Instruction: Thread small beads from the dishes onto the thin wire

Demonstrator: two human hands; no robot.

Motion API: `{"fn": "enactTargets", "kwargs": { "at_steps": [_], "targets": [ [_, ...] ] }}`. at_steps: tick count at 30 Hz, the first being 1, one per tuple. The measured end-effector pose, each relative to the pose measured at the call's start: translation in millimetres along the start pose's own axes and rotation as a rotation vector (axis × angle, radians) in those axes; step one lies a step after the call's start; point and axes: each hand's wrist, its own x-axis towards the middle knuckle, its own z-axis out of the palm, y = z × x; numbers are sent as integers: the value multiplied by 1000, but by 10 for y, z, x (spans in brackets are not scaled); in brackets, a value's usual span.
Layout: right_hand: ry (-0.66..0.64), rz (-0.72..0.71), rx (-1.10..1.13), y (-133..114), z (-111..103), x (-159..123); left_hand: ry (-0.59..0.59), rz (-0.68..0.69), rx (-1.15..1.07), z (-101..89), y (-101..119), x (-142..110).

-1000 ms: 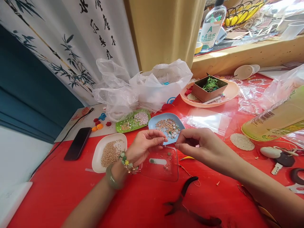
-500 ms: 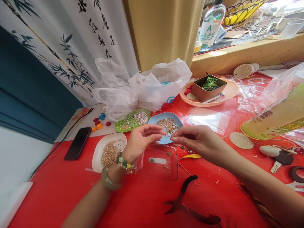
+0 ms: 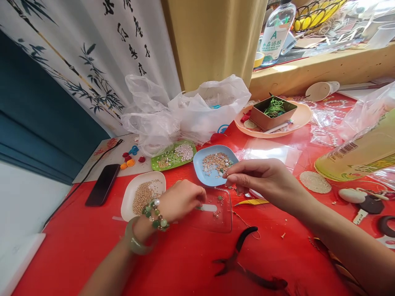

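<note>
My left hand (image 3: 182, 199), with a bead bracelet and a green bangle on the wrist, reaches palm-down into a clear plastic tray (image 3: 224, 222) holding a few small beads; its fingers are curled together over the tray. My right hand (image 3: 259, 179) hovers at the near edge of a blue dish (image 3: 199, 164) of small gold and pearl beads, thumb and forefinger pinched on something tiny, with a small beaded piece hanging beneath it.
A white dish of gold beads (image 3: 142, 196) and a green tray of pearls (image 3: 173, 156) lie to the left. Black pliers (image 3: 243, 263) lie near me on the red cloth (image 3: 191, 263). A phone (image 3: 102, 190), plastic bags (image 3: 188, 111), a pink plate with a tin (image 3: 273, 113) and a yellow-green bottle (image 3: 358, 154) stand around.
My left hand dropped from beside the right hand at the blue dish down onto the clear tray. My right hand stayed near the blue dish, still pinched.
</note>
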Motion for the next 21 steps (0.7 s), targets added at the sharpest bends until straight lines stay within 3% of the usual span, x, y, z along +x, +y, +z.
{"fn": "enactTargets", "kwargs": {
  "at_steps": [4,11,17,21],
  "targets": [
    [11,3,-19,-6,-5,-5,18,20,95,93,-22,40],
    [28,20,-23,13,-12,-16,197,23,175,358,136,156],
    [32,24,-38,1,-12,-8,181,71,466,465,179,171],
    [38,39,-25,-13,-4,-10,201,97,506,455,175,156]
  ]
}}
